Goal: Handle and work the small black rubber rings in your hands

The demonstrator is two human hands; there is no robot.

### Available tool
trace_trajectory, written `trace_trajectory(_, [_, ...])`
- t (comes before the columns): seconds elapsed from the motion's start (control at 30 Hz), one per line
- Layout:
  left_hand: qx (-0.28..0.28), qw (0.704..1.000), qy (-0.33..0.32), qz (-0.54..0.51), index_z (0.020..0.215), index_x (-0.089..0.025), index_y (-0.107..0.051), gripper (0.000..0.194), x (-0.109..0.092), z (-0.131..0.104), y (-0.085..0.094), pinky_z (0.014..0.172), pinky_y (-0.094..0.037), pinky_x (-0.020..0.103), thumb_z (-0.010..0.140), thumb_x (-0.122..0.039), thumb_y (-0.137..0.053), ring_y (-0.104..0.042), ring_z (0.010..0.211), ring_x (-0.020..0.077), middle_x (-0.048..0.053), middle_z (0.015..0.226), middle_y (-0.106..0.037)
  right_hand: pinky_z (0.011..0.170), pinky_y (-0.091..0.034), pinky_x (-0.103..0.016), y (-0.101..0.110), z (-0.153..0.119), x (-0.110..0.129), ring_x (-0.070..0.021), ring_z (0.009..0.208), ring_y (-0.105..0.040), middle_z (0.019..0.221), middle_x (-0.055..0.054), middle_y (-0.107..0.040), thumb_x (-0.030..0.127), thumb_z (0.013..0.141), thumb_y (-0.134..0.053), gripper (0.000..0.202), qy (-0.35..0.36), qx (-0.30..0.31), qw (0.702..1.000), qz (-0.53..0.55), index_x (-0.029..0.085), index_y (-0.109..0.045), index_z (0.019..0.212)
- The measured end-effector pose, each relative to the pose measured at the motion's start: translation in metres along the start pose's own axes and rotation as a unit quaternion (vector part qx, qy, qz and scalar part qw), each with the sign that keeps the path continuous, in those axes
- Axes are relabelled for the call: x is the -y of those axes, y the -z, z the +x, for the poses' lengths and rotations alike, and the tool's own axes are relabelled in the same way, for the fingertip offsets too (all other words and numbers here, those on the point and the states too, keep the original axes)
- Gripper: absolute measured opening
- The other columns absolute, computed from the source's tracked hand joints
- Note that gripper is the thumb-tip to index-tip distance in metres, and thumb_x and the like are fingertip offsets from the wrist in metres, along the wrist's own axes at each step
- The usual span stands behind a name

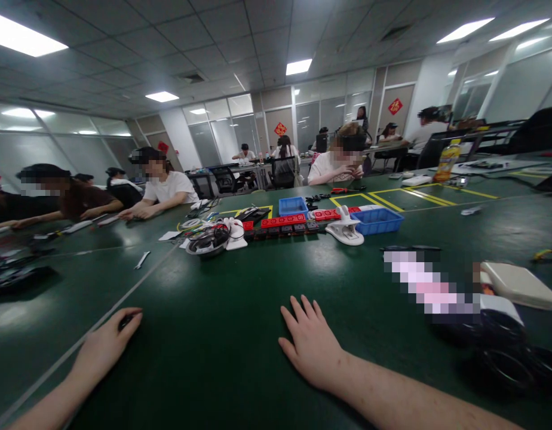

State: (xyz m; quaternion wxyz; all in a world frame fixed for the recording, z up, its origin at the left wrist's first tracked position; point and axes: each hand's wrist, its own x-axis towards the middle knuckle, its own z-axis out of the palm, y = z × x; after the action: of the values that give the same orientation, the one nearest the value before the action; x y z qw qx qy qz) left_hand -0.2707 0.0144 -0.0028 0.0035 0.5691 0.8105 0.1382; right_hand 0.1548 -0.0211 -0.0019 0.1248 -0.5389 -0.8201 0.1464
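Observation:
My left hand (pixel 103 340) rests on the green tabletop (pixel 204 334) at the lower left, closed around a small black object (pixel 125 321). Most of that object is hidden by my fingers, so its kind cannot be made out. My right hand (pixel 314 346) lies palm down on the table to the right of the middle, fingers spread, holding nothing. Ahead of both hands is a row of red and black sockets (pixel 282 222) between two white clips (pixel 345 228). Left of the row sits a dish (pixel 207 242) with dark cables in it.
Two blue bins (pixel 379 221) stand around the socket row. A small wrench (pixel 142 260) lies at the left. Black rings (pixel 504 367) and a pale box (pixel 522 283) are at the right, with a yellow-capped bottle (pixel 447 161) farther back. Several people sit around the tables.

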Motion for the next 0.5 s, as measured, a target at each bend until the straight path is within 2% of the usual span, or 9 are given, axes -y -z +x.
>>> trace_trajectory(0.07, [0.027, 0.998, -0.048, -0.019, 0.103, -0.022, -0.054, 0.039, -0.042, 0.006, -0.005, 0.063, -0.047, 0.028, 0.079, -0.048, -0.037, -0.062, 0.079, 0.0233, 0.002, 0.091, -0.066, 0.102, -0.011, -0.052, 0.0, -0.001, 0.0, -0.034, 0.128, -0.015, 0.14, -0.015, -0.025, 0.04, 0.082, -0.042, 0.055, 0.0, -0.004, 1.0, 0.0, 0.014, -0.037, 0.13])
trace_trajectory(0.17, [0.042, 0.991, -0.118, -0.043, 0.102, -0.018, -0.055, 0.035, -0.119, 0.012, -0.018, 0.071, -0.046, 0.031, 0.082, -0.04, -0.037, -0.061, 0.086, 0.0252, 0.007, 0.096, -0.064, 0.102, -0.01, -0.052, -0.002, -0.002, 0.0, -0.0334, 0.128, -0.015, 0.139, -0.015, -0.027, 0.041, 0.082, -0.042, 0.054, 0.001, -0.007, 1.0, 0.003, 0.014, -0.038, 0.129])
trace_trajectory(0.27, [0.052, 0.979, -0.185, -0.074, 0.105, -0.02, -0.054, 0.03, -0.194, 0.01, -0.035, 0.074, -0.045, 0.028, 0.083, -0.036, -0.04, -0.06, 0.089, 0.0219, 0.005, 0.099, -0.064, 0.104, -0.012, -0.048, -0.003, -0.002, -0.001, -0.0302, 0.128, -0.018, 0.139, -0.013, -0.027, 0.039, 0.079, -0.046, 0.059, -0.017, -0.033, 0.999, 0.033, 0.014, -0.034, 0.131])
trace_trajectory(0.4, [0.068, 0.944, -0.303, -0.112, 0.105, -0.021, -0.055, 0.028, -0.275, -0.012, -0.058, 0.08, -0.044, 0.027, 0.083, -0.033, -0.043, -0.059, 0.093, 0.0194, 0.004, 0.1, -0.063, 0.104, -0.02, -0.043, -0.001, 0.001, -0.008, -0.0225, 0.126, -0.026, 0.137, -0.011, -0.031, 0.034, 0.083, -0.038, 0.054, -0.061, -0.146, 0.979, 0.127, 0.013, -0.029, 0.132])
trace_trajectory(0.5, [0.084, 0.909, -0.389, -0.123, 0.107, -0.024, -0.053, 0.028, -0.316, -0.04, -0.069, 0.09, -0.04, 0.029, 0.08, -0.031, -0.048, -0.058, 0.094, 0.0176, 0.001, 0.099, -0.064, 0.103, -0.021, -0.044, 0.0, 0.007, -0.021, -0.0225, 0.125, -0.027, 0.133, -0.011, -0.036, 0.036, 0.086, -0.031, 0.048, -0.064, -0.252, 0.949, 0.178, 0.014, -0.034, 0.128])
